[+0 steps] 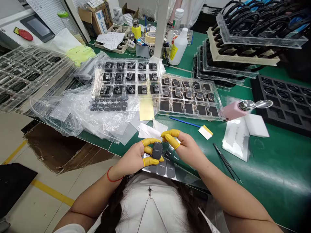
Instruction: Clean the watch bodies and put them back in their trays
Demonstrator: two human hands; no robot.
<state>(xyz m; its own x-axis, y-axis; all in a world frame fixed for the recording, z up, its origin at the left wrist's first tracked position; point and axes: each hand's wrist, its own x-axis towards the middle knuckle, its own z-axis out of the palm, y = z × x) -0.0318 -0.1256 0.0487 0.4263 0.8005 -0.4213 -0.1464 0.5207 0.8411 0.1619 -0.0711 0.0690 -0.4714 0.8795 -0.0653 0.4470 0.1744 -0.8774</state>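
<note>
A black rounded pad (157, 150) printed "hellot" sits clamped upright in the left hand (130, 158), pinched between yellow-cotted fingertips (148, 160). The right hand (187, 150) comes in from the other side, its yellow finger cots (171, 140) just beside the pad; from here I can't tell whether they touch it. The two hands are close together over a glossy backing sheet (160, 170) carrying more dark "hellot" pads. A red string bracelet (114, 175) circles the left wrist.

Past the right hand lie black tweezers (227, 162) on the green work mat (272, 155), and beyond the fingertips a blue-handled swab (184, 122). Farther ahead of both hands, two clear plastic trays (126, 77) (187, 97) hold rows of small dark modules, with a crumpled clear plastic bag (73, 113) ahead of the left hand.
</note>
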